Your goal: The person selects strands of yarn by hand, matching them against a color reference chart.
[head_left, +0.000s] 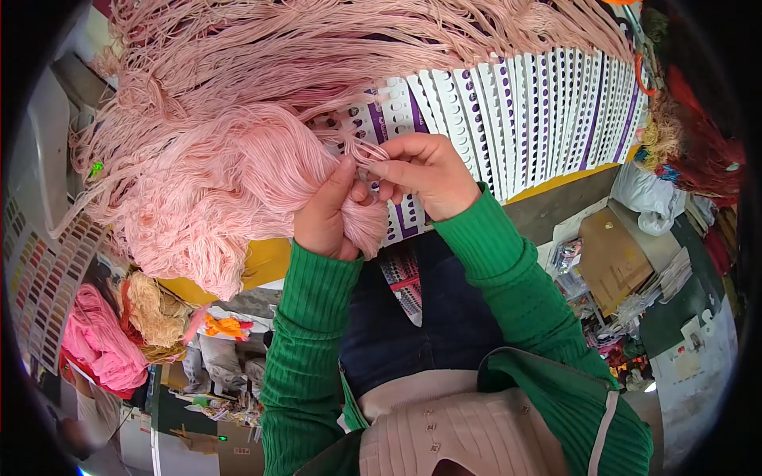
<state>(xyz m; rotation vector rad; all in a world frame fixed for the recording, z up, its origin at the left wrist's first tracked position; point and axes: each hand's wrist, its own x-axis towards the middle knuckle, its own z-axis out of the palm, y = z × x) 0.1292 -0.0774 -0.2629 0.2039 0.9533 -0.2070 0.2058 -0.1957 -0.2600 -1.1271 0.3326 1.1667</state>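
Observation:
A large bundle of pale pink thread (pixel 270 159) lies over the left part of the table. My left hand (pixel 329 210) is wrapped round the gathered end of this bundle, with some thread bulging out below the fingers. My right hand (pixel 425 174) pinches a few pink strands just right of it, thumb against forefinger. The two hands are close together, and some fingertips between them are partly hidden. Beneath and to the right are overlapping white cards (pixel 508 119) with rows of punched holes and purple bands. Long pink strands (pixel 333 40) stretch across the cards' far side.
The table's yellow edge (pixel 571 172) runs along my side. Bright pink yarn (pixel 103 341) and beige yarn (pixel 156 305) hang at lower left beside a colour chart (pixel 48 278). Cardboard (pixel 613 258) and a white plastic bag (pixel 651 194) are at right; dark red yarn (pixel 702 135) lies beyond.

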